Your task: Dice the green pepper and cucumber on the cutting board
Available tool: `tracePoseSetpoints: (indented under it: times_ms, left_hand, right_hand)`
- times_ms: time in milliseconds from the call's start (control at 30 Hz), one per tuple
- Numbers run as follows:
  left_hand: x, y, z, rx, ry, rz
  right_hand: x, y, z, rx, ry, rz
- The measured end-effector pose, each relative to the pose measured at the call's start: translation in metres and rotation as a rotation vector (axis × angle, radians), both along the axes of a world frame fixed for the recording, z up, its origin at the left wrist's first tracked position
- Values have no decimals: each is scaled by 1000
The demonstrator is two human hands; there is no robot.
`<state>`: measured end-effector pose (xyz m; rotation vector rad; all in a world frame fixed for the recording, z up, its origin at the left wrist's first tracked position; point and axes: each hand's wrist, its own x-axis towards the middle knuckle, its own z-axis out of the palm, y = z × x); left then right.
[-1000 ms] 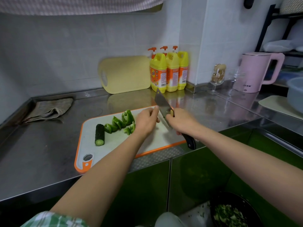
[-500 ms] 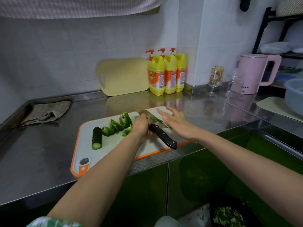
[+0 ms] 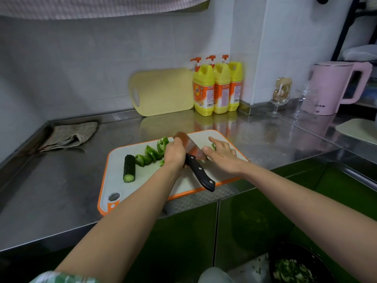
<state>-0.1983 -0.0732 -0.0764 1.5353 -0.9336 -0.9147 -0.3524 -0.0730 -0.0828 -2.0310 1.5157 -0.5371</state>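
On the cutting board (image 3: pixel 106 180), the cucumber (image 3: pixel 129 168) lies undiced at the left, with the green pepper strips (image 3: pixel 151 154) just beside it. Your left hand (image 3: pixel 174 155) is curled round the knife (image 3: pixel 195 164) where handle meets blade. Your right hand (image 3: pixel 223 155) is spread flat and holds nothing (small pepper bits (image 3: pixel 213 147) lie at its fingers). The step appears to be clearing cut pepper. Next, take a cutting grip and dice the strips.
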Motion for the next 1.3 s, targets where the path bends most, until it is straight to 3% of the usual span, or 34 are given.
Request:
tracePoseSetpoints:
  times_ms: [100,200,267,333,433,500,567,633,733,833,967,1300]
  left_hand:
    - [8,2,5,-33,-62,56]
    - [10,6,11,-42,-113,79]
    - [8,9,15,-58,-95,67]
    - [2,9,17,-72,-90,35]
    - [-11,7,24,-94,-102,-17]
    - [-22,9,32,-102,-56,-101]
    - [-29,10,36,-112,-8,-205]
    - [-27,4,28,-150,-223,-286]
    - [-12,-13,6,-183,-962,-397]
    - [-13,-25,-6,-205,-1299,-554]
    - [-18,-39,-9,-227,-1547,-631]
    - [-16,-34,-8,-246,-1793,-512]
  right_hand:
    - [3,3,1,-29,11,27]
    - [4,3,17,-197,-19,15]
    - [2,2,31,-273,-162,-13]
    - [0,11,47,-100,-310,60]
    - [-2,29,61,147,-38,210]
    - [-2,32,60,115,-21,173]
    - [-7,27,57,19,-164,34]
    - [-17,22,54,47,-405,-83]
    - [-34,15,48,131,-627,-169]
    - [-44,10,44,166,-702,-192]
    - [-49,6,38,193,-735,-214]
    - [-48,6,34,215,-649,-231]
